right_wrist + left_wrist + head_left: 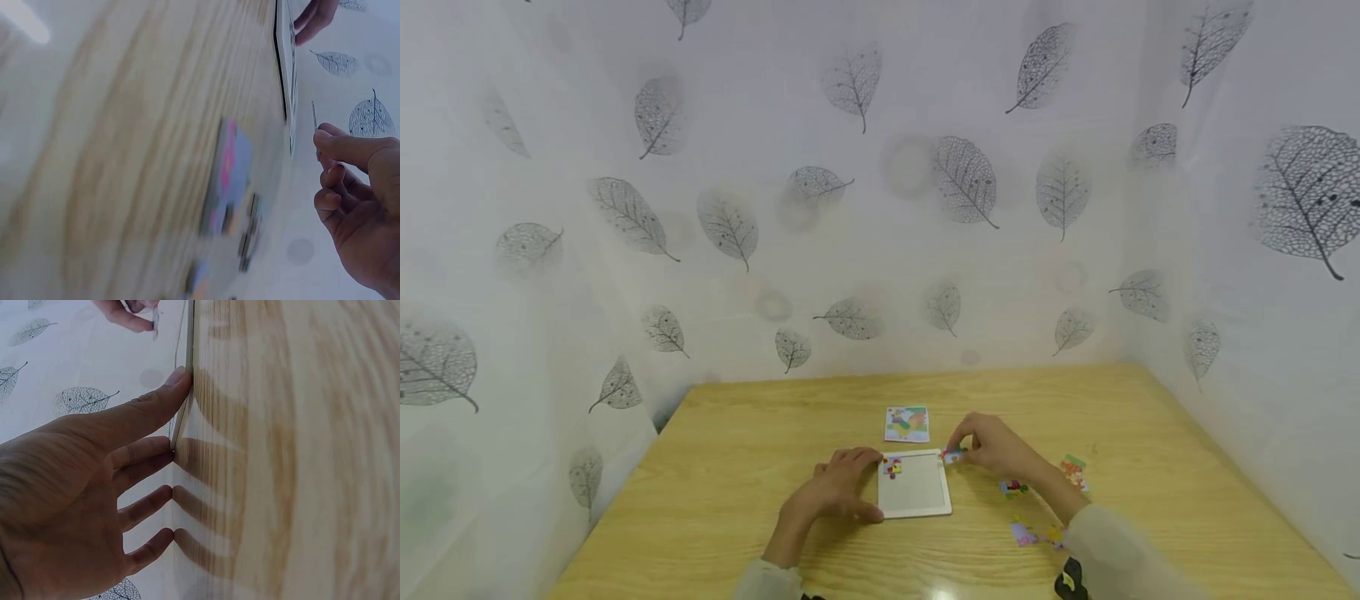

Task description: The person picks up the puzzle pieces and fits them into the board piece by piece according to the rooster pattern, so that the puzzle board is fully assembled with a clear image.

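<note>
A white puzzle tray (914,512) lies on the wooden table, with one colourful puzzle piece (892,467) in its upper left corner. My left hand (838,486) rests at the tray's left side, thumb at the lower corner and fingertips by the upper one; the left wrist view shows its fingers (145,506) spread, touching the table. My right hand (992,446) pinches another puzzle piece (952,456) by the tray's upper right corner. In the right wrist view that puzzle piece (315,119) shows edge-on between thumb and fingers, raised above the table.
A square picture card (907,424) lies behind the tray. Several loose pieces, among them a purple one (1022,533), an orange-green one (1074,472) and a dark one (1013,489), lie around my right forearm. Leaf-patterned white curtain (865,250) encloses the table's back and sides.
</note>
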Tool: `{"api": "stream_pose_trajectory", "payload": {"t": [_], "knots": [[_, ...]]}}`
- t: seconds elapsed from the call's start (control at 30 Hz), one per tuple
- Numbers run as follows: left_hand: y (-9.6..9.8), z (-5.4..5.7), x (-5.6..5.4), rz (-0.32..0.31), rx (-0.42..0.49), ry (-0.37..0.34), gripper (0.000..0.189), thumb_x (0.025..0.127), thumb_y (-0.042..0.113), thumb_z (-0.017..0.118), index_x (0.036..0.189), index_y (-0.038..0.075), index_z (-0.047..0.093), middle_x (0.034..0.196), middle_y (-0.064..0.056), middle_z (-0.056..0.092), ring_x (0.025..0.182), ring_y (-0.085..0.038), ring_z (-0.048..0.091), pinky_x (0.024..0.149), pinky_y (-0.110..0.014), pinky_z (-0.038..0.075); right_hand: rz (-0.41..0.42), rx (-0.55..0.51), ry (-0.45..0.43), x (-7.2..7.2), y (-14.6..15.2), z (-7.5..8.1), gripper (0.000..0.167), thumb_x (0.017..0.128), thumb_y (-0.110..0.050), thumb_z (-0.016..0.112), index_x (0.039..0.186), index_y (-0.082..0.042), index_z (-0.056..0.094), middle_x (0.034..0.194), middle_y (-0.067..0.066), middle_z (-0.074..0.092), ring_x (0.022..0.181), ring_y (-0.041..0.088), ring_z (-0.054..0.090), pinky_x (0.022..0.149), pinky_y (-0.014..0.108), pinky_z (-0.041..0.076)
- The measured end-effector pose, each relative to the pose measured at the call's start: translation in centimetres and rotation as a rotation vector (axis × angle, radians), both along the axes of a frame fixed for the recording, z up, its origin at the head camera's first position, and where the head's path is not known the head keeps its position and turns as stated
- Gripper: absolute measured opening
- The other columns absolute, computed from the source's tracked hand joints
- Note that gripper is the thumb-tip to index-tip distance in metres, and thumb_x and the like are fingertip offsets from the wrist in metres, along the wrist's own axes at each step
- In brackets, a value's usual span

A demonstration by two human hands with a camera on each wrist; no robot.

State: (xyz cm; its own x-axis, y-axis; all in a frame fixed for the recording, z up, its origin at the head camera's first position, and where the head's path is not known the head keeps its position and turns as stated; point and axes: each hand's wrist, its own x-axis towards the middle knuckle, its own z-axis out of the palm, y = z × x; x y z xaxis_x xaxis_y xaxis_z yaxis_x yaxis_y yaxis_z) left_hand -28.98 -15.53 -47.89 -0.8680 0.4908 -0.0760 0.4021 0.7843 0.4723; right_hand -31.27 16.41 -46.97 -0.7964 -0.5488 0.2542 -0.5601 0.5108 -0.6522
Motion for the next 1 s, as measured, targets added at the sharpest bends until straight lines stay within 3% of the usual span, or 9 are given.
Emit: {"api": "stream_pose_trajectory", "payload": {"t": [0.17, 0.4, 0.63, 0.87, 1.0], "knots": [[-0.3, -1.1, -0.6, 0.011, 0.001, 0.018, 0.086, 0.076, 0.036, 0.091, 0.147, 0.013, 0.051, 0.157, -0.014, 0.047, 0.144, -0.044, 0.038, 0.109, -0.072, 0.032, 0.008, 0.009, 0.002, -0.4, -2.0, -0.5, 0.012, 0.090, 0.001, 0.077, 0.098, -0.007, 0.078, 0.105, 0.009, 0.068, 0.068, 0.006, 0.046, 0.061, 0.022, 0.047], [0.0, 0.9, 0.4, -0.007, -0.001, -0.015, 0.084, 0.077, 0.035, 0.092, 0.147, 0.010, 0.052, 0.157, -0.015, 0.047, 0.143, -0.045, 0.039, 0.108, -0.073, 0.034, -0.010, 0.031, -0.010, -1.0, -4.5, -0.8, 0.015, 0.088, 0.005, 0.076, 0.098, -0.006, 0.079, 0.102, 0.007, 0.070, 0.080, 0.015, 0.055, 0.066, 0.026, 0.049], [0.2, 0.8, 0.4, -0.023, -0.014, 0.006, 0.086, 0.077, 0.037, 0.091, 0.148, 0.010, 0.052, 0.157, -0.014, 0.047, 0.142, -0.044, 0.040, 0.106, -0.071, 0.037, -0.015, 0.036, -0.022, -1.1, -5.8, -1.0, 0.016, 0.085, 0.008, 0.075, 0.095, -0.004, 0.078, 0.102, 0.007, 0.074, 0.103, 0.027, 0.065, 0.087, 0.044, 0.055], [0.4, 1.2, 0.5, -0.015, -0.019, -0.003, 0.086, 0.076, 0.036, 0.091, 0.147, 0.010, 0.052, 0.157, -0.013, 0.047, 0.143, -0.042, 0.039, 0.106, -0.069, 0.037, 0.005, 0.039, 0.000, -1.0, -6.7, -1.2, 0.015, 0.083, 0.009, 0.076, 0.092, -0.003, 0.078, 0.098, 0.007, 0.076, 0.103, 0.032, 0.068, 0.093, 0.055, 0.055], [0.1, 0.8, 0.4, -0.009, -0.016, -0.008, 0.086, 0.076, 0.036, 0.091, 0.148, 0.010, 0.051, 0.157, -0.014, 0.046, 0.144, -0.043, 0.038, 0.107, -0.070, 0.036, -0.001, 0.058, -0.007, -1.1, -7.3, -1.3, 0.013, 0.084, 0.007, 0.077, 0.092, -0.004, 0.078, 0.099, 0.008, 0.077, 0.106, 0.035, 0.068, 0.095, 0.058, 0.054]]}}
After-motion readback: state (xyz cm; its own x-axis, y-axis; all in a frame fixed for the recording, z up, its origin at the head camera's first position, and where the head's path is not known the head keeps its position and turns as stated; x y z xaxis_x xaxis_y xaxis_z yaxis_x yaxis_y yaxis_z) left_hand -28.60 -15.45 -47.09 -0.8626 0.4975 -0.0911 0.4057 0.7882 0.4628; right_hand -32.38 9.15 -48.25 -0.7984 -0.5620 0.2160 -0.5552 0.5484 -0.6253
